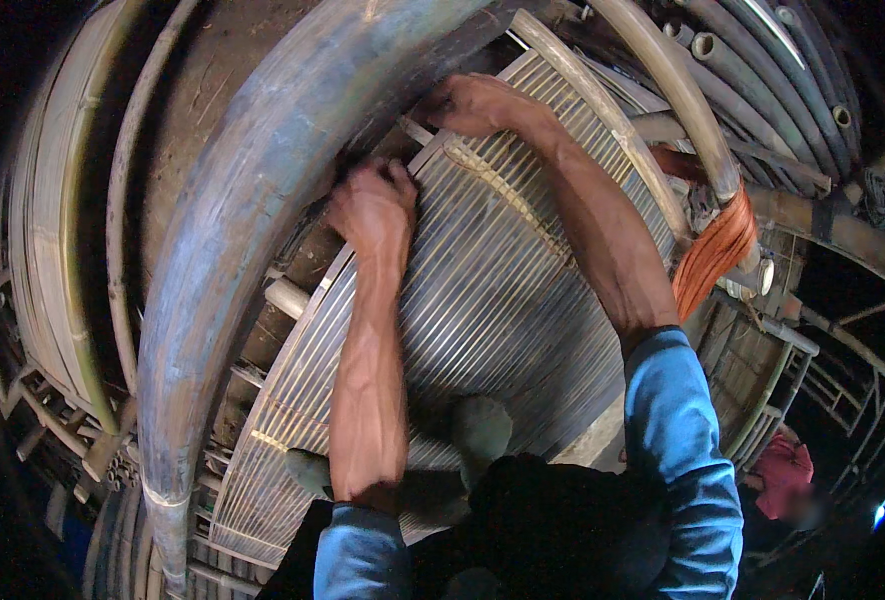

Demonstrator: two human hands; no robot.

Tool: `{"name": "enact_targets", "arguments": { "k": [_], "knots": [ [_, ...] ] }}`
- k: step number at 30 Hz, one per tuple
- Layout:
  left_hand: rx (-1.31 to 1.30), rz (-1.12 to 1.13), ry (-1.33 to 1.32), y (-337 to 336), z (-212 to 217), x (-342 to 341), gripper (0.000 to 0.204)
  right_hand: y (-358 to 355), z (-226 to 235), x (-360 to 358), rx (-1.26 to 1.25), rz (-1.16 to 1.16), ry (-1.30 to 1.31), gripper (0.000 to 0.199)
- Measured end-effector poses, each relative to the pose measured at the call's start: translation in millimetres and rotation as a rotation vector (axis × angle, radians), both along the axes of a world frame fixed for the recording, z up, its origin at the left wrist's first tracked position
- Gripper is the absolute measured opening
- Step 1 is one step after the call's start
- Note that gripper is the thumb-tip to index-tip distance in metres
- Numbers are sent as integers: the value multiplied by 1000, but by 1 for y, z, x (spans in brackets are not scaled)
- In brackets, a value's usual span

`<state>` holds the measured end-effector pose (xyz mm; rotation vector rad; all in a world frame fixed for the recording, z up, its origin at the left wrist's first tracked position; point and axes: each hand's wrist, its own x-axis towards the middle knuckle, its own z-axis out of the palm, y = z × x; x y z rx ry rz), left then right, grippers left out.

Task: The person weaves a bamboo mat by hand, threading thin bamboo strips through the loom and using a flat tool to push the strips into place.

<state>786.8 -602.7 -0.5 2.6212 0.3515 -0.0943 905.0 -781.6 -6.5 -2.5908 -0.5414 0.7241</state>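
left hand [371, 205] fisted on the far edge of the slatted bamboo panel [483, 300], against the thick grey pipe [253, 200], apparently steadying it. right hand [473, 103] closed on the top corner. orange cords [715, 250] right.

**Surroundings: dim bamboo workshop**

Low light; edges of view fall to black. Thick grey bamboo pole [253, 200] arcs down the left side. Bare earth floor [193, 90] beyond it. Stacked split-bamboo strips [48, 230] at far left. Bundle of round bamboo poles [763, 70] upper right, cut ends showing. Orange cord [713, 255] tied around a pole. Bamboo frames [763, 390] at right.
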Motion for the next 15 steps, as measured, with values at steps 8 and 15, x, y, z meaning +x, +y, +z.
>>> {"name": "enact_targets", "arguments": {
  "k": [8,15],
  "knots": [
    [-135,-91,-135,-19,-98,40,31,-9,-36,10,-38,201,-8,50],
    [-412,-218,138,18,-126,49,30,29,-48,25,-230,148,207,50]
  ]
}}
